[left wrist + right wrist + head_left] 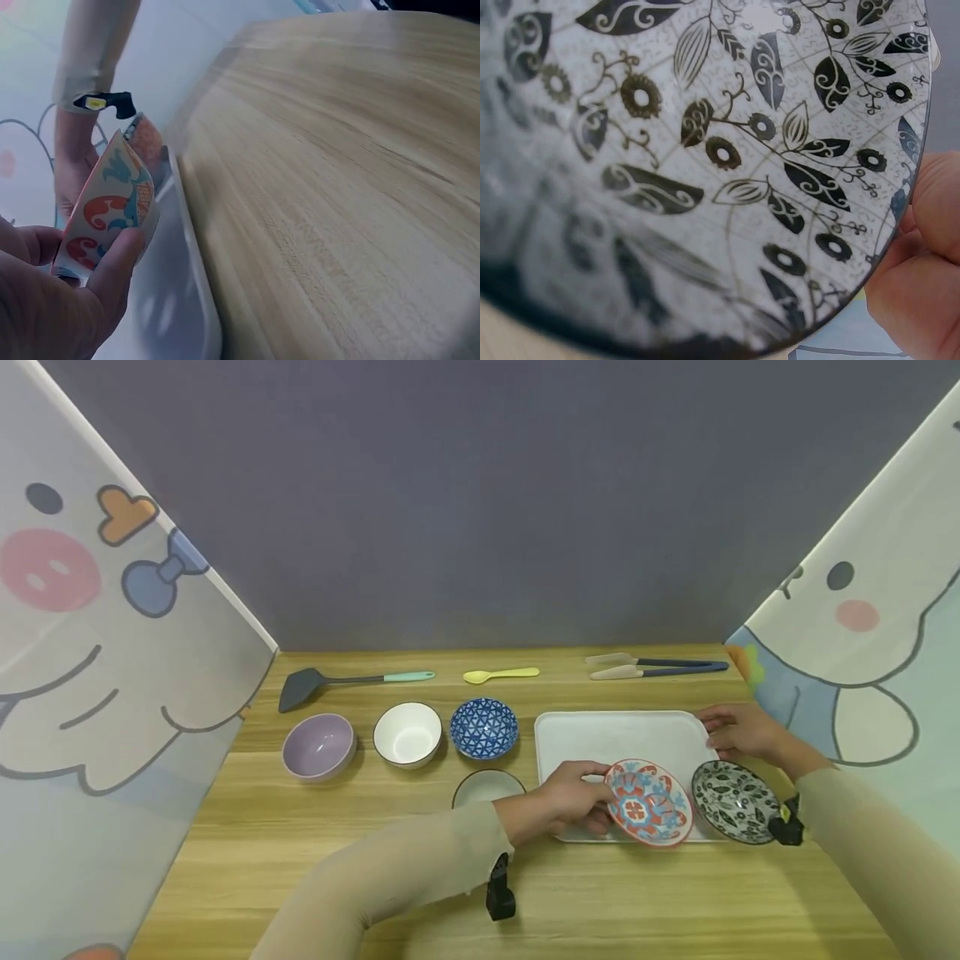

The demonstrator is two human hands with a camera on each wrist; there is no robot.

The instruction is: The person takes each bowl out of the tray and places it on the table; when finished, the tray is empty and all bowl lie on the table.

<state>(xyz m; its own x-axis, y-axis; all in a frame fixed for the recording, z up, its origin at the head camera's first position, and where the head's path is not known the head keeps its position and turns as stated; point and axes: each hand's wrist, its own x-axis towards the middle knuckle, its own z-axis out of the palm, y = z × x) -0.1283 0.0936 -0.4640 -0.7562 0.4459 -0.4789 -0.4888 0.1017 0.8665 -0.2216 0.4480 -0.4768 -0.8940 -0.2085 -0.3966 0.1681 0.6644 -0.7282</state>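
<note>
My left hand (577,797) pinches the rim of a red, blue and white patterned bowl (648,803) and holds it tilted over the white tray (600,735). In the left wrist view the thumb (116,262) lies along the bowl's outside. At the tray's right end, my right hand (738,731) has its fingers by the tray edge, just beyond a black-and-white leaf-patterned bowl (735,802). That bowl fills much of the right wrist view, with fingers (907,300) showing right at its rim. I cannot tell whether they grip it.
Left of the tray stand a purple bowl (320,747), a white bowl (408,735), a blue patterned bowl (484,728) and a pale bowl (487,787) partly behind my left sleeve. Behind lie a spatula (300,687), a yellow spoon (500,674) and tongs (675,668).
</note>
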